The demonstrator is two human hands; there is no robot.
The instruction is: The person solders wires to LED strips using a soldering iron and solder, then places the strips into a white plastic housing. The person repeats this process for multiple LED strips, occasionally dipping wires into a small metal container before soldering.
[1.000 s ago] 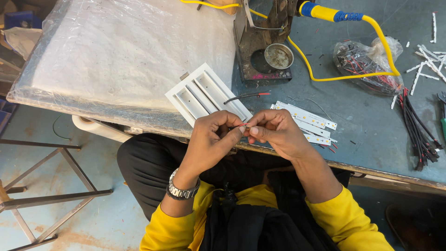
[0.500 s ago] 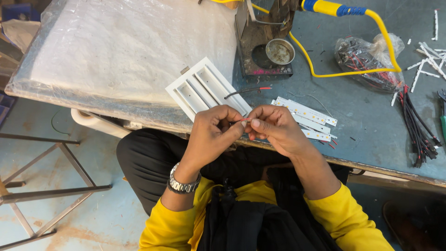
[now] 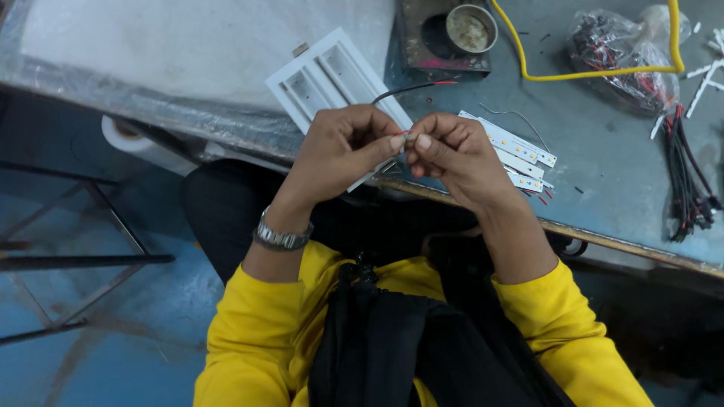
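Note:
My left hand (image 3: 343, 151) and my right hand (image 3: 452, 154) meet fingertip to fingertip over the front edge of the grey-blue workbench (image 3: 603, 173). Between thumbs and forefingers both pinch the end of a thin black-and-red wire (image 3: 411, 87), which arcs up and away to the right over the bench. A white slotted lamp housing (image 3: 324, 79) lies just behind my left hand. Several white LED strips (image 3: 520, 154) lie beside my right hand. A metal watch sits on my left wrist.
A bag of red and black wires (image 3: 618, 49) and a bundle of black cables (image 3: 690, 181) lie at the right. A yellow cable (image 3: 596, 74) curves past a small round tin (image 3: 470, 29) on a dark stand. A plastic-covered sheet (image 3: 173, 53) fills the bench's left.
Both hands stay together on the wire end, fingers working slightly. The view has shifted a little, so the bench items sit higher in the picture.

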